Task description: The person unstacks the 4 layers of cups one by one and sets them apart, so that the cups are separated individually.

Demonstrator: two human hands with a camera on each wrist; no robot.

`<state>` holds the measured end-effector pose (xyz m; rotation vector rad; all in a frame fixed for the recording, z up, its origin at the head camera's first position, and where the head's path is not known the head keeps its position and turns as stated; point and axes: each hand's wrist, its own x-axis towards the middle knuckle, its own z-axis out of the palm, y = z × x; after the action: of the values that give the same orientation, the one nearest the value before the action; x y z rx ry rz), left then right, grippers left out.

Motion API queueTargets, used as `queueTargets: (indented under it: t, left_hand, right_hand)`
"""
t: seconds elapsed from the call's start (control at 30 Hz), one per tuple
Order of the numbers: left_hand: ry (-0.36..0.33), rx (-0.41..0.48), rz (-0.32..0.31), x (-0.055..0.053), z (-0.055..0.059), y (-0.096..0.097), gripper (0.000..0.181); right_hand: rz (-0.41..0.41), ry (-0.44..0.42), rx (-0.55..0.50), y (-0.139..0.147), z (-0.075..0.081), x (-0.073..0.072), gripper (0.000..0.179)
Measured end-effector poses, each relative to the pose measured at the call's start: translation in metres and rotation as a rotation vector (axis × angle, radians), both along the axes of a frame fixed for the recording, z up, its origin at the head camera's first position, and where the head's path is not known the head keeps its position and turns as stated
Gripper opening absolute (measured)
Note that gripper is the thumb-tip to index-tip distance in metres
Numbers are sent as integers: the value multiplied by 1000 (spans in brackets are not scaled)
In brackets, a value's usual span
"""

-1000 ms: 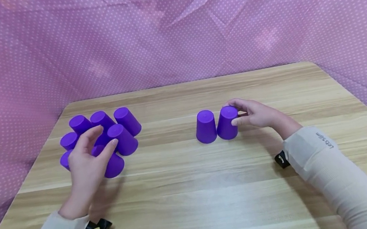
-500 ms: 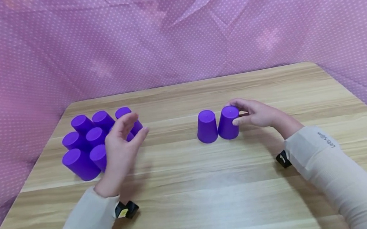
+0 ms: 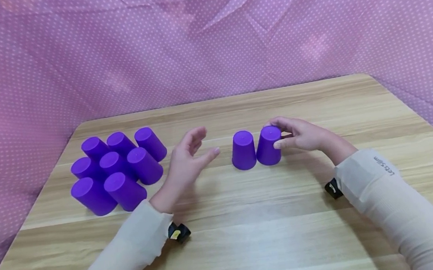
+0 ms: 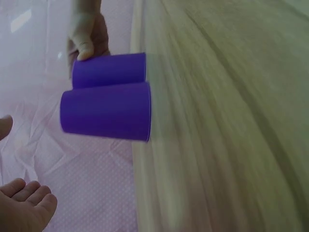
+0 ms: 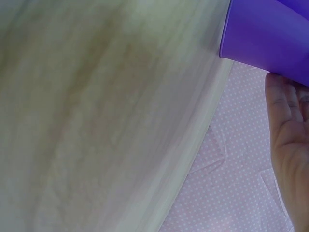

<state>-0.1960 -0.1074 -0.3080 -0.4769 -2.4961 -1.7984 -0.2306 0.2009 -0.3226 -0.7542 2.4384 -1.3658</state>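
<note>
Two purple cups stand upside down side by side right of the table's middle. My right hand [image 3: 300, 134] grips the right cup [image 3: 268, 146] near its top, thumb on the near side and fingers behind. In the right wrist view that cup [image 5: 265, 38] lies against the fingers. The left cup [image 3: 243, 150] stands close beside it. My left hand [image 3: 187, 161] is in the air to the left of the pair, thumb and fingers apart, holding nothing. In the left wrist view, both cups show ahead of its fingers [image 4: 31, 198].
Several more upside-down purple cups [image 3: 113, 162] stand in a tight group on the left of the wooden table [image 3: 249, 236]. A pink dotted cloth [image 3: 208, 44] hangs behind the table's far edge.
My left hand has moved right, from over the cup group to near the pair, bringing the whole group into view. My right hand has stayed at its cup.
</note>
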Motion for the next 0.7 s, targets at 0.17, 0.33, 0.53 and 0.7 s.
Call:
queueTargets:
  t: [0.17,0.33,0.53,0.7]
  left_hand:
    - [-72,9,-67,-6,-5,14,72]
    - [-117,33,-107,-10,-9,25,75]
    - [-155,42,-117,-12,-14,41,73]
    - [-156,28,-117,-13,-18,52,71]
  right_hand:
    - [6,17,-12,0,-2,0,46]
    - [8,22,-15,-2,-3,-2,47]
    - [6,15,-14,-1,-2,-2,47]
    - [8,15,-12,0,-3,-1,46]
